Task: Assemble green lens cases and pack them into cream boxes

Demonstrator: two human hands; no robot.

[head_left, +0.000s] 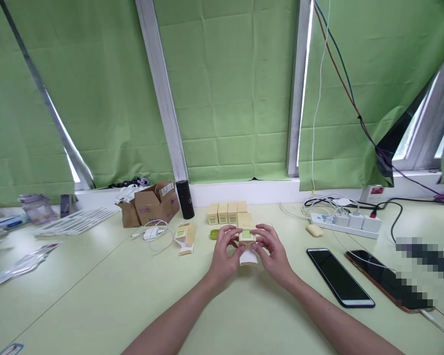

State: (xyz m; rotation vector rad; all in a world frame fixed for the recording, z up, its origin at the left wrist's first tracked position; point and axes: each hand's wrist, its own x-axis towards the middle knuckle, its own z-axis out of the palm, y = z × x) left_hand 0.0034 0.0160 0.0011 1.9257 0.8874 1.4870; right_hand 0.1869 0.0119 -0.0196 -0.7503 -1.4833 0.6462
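Note:
Between my two hands is a small yellow box [246, 238] with a green square on its end and a pale flap hanging open toward me. My left hand [225, 254] grips its left side with thumb and fingers. From the right, my right hand [274, 254] holds the other side, thumb near the flap. Behind my left fingers lies a small green object [214, 234], partly hidden. A second yellow box [185, 237] with its flap open stands to the left. Farther back, several similar yellow boxes [227, 213] stand in a row.
At the right lie a phone [340, 277], a second phone [387, 278] and a white power strip [346, 224] with cables. A black cylinder [185, 199], a cardboard box [157, 204] and a white charger [153, 232] stand at the left. A keyboard [77, 221] lies farther left.

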